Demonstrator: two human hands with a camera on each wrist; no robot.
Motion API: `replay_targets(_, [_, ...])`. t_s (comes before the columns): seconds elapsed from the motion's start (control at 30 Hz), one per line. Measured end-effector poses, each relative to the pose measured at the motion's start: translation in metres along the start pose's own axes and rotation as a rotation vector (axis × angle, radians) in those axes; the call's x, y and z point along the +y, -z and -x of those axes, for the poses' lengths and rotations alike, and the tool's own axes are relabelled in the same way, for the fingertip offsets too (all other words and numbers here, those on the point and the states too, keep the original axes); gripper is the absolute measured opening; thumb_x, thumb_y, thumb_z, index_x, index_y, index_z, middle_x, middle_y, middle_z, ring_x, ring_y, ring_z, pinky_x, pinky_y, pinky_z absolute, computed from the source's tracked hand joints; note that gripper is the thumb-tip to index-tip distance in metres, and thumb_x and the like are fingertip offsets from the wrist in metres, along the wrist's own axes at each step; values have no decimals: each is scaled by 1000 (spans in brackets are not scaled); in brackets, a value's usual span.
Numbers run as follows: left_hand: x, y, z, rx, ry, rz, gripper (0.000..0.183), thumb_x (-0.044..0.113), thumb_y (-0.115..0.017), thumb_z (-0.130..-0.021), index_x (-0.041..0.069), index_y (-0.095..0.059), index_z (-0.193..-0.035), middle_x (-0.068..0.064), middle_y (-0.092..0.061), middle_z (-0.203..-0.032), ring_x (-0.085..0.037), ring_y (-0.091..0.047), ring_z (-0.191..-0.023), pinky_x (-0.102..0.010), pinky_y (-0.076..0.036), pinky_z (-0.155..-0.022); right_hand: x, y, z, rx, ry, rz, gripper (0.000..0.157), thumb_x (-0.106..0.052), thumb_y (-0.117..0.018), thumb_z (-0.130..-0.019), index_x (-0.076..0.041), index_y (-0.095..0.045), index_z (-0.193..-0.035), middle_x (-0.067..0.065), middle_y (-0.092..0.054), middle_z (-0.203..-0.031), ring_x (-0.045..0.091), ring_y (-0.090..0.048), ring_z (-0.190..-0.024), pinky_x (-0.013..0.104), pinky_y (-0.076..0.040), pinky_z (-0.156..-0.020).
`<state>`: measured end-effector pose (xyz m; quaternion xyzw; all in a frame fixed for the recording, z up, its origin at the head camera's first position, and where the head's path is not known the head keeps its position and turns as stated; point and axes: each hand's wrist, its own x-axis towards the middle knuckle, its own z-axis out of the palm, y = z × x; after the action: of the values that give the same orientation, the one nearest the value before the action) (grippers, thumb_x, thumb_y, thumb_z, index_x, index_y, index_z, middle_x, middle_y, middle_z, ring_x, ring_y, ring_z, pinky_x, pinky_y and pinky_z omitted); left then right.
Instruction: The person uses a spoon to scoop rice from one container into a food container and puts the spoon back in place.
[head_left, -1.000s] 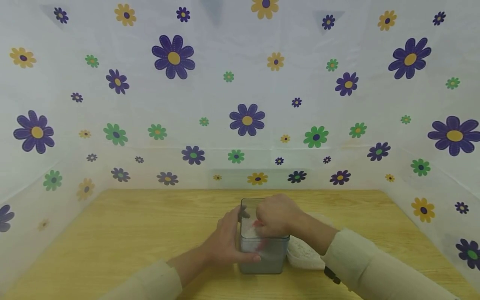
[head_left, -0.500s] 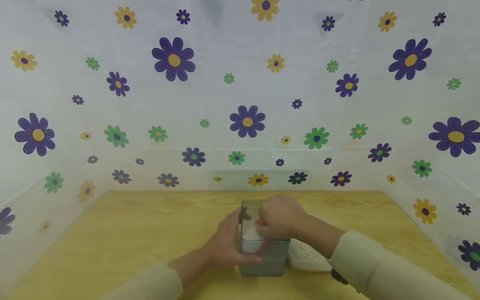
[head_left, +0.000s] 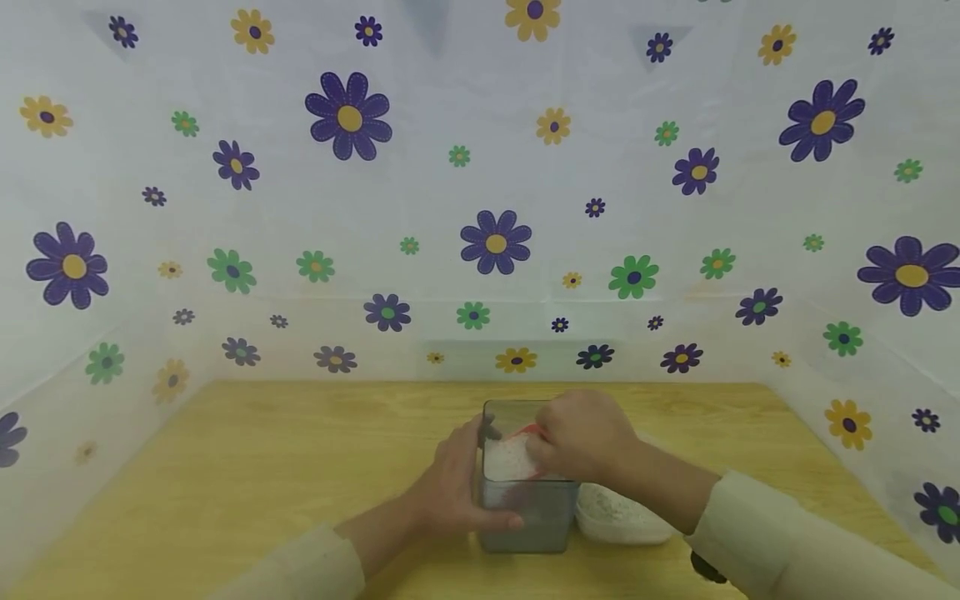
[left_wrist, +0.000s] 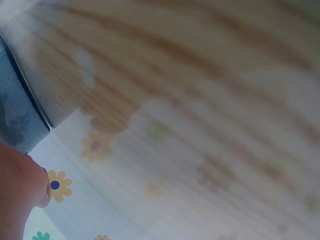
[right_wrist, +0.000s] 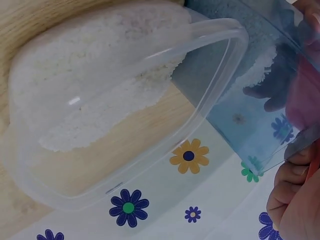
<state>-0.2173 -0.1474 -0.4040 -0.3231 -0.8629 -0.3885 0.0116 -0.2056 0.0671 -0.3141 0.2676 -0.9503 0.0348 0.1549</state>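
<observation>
A tall grey-blue see-through container [head_left: 525, 521] stands on the table with white grains that look like rice [head_left: 508, 458] inside. My left hand [head_left: 450, 492] holds its left side, thumb across the front wall. In the left wrist view only part of the left hand [left_wrist: 20, 192] shows, close to the container's wall [left_wrist: 20, 105]. Inside the container's opening, my right hand [head_left: 588, 437] grips a red scoop [head_left: 527, 431] by its handle. The right wrist view shows the scoop's bowl [right_wrist: 305, 95] through the bluish wall; its contents cannot be made out.
Right beside the container sits a clear plastic tub [head_left: 626, 532], partly under my right forearm. Rice [right_wrist: 95, 85] is heaped along one side of it. A wooden table [head_left: 300, 467] lies beneath, and a flower-print sheet [head_left: 420, 192] encloses the back and sides.
My right hand has shifted slightly to the right within the container's opening, and more of the red scoop and the rice shows. The left hand has stayed on the container.
</observation>
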Motion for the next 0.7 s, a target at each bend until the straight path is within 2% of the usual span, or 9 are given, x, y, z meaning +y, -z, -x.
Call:
replay_targets(0.17, [1,-1,-2,-18,31,2,114,58,-83,-69,12,-23,-154,-4,-42,-145,-25,-35,-136,-61,-27,-112,1,5,7,16,-69,-14,41,-26,-61,-81,-20,-32,-52,-11,-24,-48,6,-20,-46,23,-14,-44])
replay_targets(0.4, [-1,-1,-3,-2,44,12,112,58,-84,-66,13,-27,-151,-3,-44,-142,-25,-37,-132,-60,-30,-110,9,9,13,-26,-222,-188,42,-24,-62,-81,-20,-34,-50,-10,-25,-47,7,-23,-46,23,-16,-44])
replay_targets(0.53, [-2,-2,-2,-10,70,14,113,61,-83,-67,15,-26,-153,-1,-41,-144,-26,-34,-135,-60,-31,-111,14,9,16,-30,-264,-248,41,-22,-62,-81,-20,-37,-49,-10,-28,-48,7,-26,-46,22,-17,-44])
replay_targets(0.7, [-1,-3,-2,-1,74,26,116,61,-84,-65,13,-26,-153,1,-43,-143,-25,-34,-135,-60,-30,-111,17,11,18,-26,-279,-262,39,-21,-62,-82,-19,-41,-49,-9,-32,-49,8,-30,-46,23,-18,-44])
